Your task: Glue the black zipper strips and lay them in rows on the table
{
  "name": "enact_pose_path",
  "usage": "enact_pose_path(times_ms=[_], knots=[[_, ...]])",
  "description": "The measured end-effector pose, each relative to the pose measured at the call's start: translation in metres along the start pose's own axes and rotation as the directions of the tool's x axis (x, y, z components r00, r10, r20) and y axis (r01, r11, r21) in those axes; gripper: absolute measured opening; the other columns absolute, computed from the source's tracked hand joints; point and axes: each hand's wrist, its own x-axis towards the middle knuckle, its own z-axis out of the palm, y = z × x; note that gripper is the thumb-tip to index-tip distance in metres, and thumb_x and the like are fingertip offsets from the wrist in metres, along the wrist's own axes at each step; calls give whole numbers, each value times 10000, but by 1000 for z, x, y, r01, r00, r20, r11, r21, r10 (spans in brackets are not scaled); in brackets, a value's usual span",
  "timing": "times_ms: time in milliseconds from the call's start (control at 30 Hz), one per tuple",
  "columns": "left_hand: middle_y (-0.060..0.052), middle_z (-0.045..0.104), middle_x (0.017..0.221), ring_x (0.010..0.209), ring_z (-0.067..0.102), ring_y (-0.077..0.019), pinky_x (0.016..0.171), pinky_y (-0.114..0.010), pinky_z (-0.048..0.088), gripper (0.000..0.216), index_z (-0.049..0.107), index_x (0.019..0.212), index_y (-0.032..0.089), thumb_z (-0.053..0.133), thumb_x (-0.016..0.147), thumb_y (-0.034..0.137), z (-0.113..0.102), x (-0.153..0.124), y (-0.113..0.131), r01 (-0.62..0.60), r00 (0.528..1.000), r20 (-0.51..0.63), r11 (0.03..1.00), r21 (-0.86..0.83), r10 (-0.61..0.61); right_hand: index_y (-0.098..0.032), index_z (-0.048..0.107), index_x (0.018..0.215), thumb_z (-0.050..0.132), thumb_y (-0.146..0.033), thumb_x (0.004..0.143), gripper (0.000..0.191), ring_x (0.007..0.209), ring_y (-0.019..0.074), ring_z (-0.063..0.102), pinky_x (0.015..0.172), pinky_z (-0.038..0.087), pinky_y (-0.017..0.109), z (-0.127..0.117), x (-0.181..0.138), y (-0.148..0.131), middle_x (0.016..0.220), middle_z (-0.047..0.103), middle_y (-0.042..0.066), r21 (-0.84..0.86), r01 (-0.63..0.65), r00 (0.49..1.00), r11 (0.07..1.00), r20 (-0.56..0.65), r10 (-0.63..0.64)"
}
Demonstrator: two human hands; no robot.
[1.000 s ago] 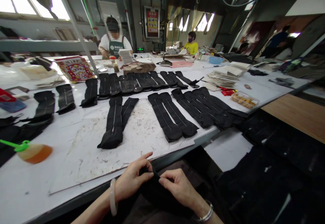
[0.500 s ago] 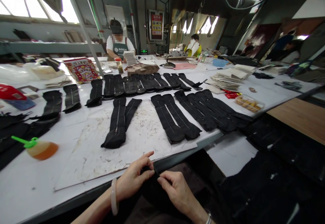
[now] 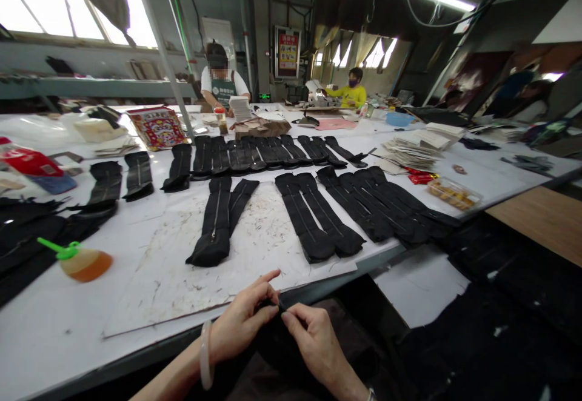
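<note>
My left hand [image 3: 243, 319] pinches the edge of a black fabric piece [image 3: 277, 343] between thumb and fingers, its index finger pointing outward. Close beside it, my right hand [image 3: 313, 340] grips the same edge with thumb and forefinger. Most of the piece hangs dark over my lap, so its full shape is hidden. On the table just ahead lie black zippered boot uppers [image 3: 213, 222], one resting partly on another piece. Two more zippered uppers [image 3: 313, 219] lie side by side to the right.
A worn white board [image 3: 159, 280] covers the table's near edge. At left stands a squeeze bottle [image 3: 86, 265] with orange liquid. Several uppers form a row [image 3: 250, 154] farther back. Paper stacks [image 3: 409, 149] and a plastic box [image 3: 452, 194] sit right. Two people work across the table.
The view has shifted slightly, moving the table items right in the picture. Both hands keep their pinch on the black fabric, now a little closer together. The far person in yellow has raised an arm.
</note>
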Motion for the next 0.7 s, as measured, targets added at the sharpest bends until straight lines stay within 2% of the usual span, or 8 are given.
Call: enact_pose_path(times_ms=[100,200,300,367,467,533,633,700], knots=[[-147,436,1496,1254,524,-299,1030,-413,401,33,580,830,196,550,832,181,1,0,3,-15,1000,0,1000,-7,15,-156,602,654,516,-343,906,326,571,110,404,538,287,239,1,1,-1,580,476,-34,10,-7,1000,1000,0,7],[-135,414,1512,1363,411,-300,1019,-394,423,67,595,866,199,545,828,176,0,0,4,-32,999,-13,999,-32,32,-156,584,636,516,-367,905,349,563,107,381,531,278,239,1,1,2,572,452,-37,11,-9,1000,1000,-15,9],[-110,351,1552,1397,364,-283,999,-378,453,217,607,1024,213,552,815,194,-4,0,2,-24,999,-30,995,-101,21,-156,586,640,511,-401,907,370,563,110,377,522,275,239,1,-1,6,571,445,-34,21,-10,999,1000,-52,11],[-95,377,1539,1378,391,-277,1051,-397,413,374,595,1155,233,601,781,221,-9,0,0,2,998,-57,997,-76,-7,-153,597,654,515,-431,902,382,566,113,381,520,286,237,-1,-3,9,577,453,-29,36,-24,997,999,-78,27],[-92,593,1348,1264,502,-282,1071,-408,374,457,619,1200,232,654,746,278,-13,-1,0,91,991,-99,994,58,-85,-151,605,665,523,-476,893,406,562,116,387,516,307,234,-4,-5,12,581,465,-23,58,-47,993,997,-110,53],[-79,700,1126,1077,600,-270,956,-378,446,376,676,1113,211,644,759,334,-13,0,2,164,984,-92,977,133,-153,-148,620,678,520,-500,894,425,563,120,404,515,324,231,-5,-6,14,584,484,-16,54,-51,992,997,-109,57],[-46,710,878,844,619,-227,770,-324,475,273,719,946,182,632,763,365,-12,2,7,217,976,-76,956,197,-206,-142,642,692,505,-508,904,444,564,128,448,516,360,226,-6,-6,16,588,529,-1,9,-35,994,999,-107,36],[-37,709,873,853,614,-214,780,-309,470,223,714,897,178,622,766,334,-12,4,10,180,984,-42,974,138,-176,-145,650,696,509,-482,912,424,561,135,496,520,396,224,-5,-7,16,593,570,10,-42,11,992,999,-123,-16]])
